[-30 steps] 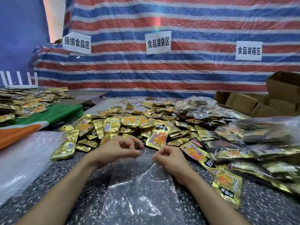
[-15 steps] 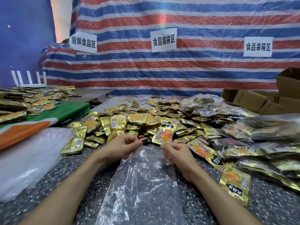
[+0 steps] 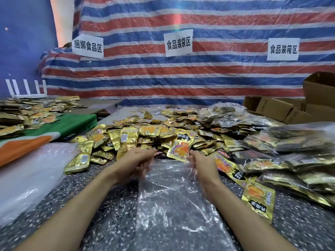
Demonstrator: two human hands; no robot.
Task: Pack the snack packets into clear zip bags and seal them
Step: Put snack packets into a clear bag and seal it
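A clear zip bag (image 3: 174, 201) lies flat on the speckled table (image 3: 112, 211) between my forearms, its mouth toward a big heap of gold snack packets (image 3: 150, 134). My left hand (image 3: 135, 161) is blurred at the bag's left mouth corner, fingers stretched forward toward the heap and holding nothing. My right hand (image 3: 204, 164) is at the right mouth corner, fingers mostly straight. Its fingertips touch the bag's edge just beside a gold packet with an orange picture (image 3: 179, 151).
Filled clear bags of packets (image 3: 293, 160) pile up on the right, with cardboard boxes (image 3: 282, 109) behind them. A loose packet (image 3: 258, 201) lies by my right forearm. Empty plastic bags (image 3: 27, 174) lie at left, beside a green and orange cloth (image 3: 59, 127) bearing more packets.
Both hands let go of their pinch on the bag's mouth, spread apart and stretched their fingers toward the heap. The bag now lies flatter on the table.
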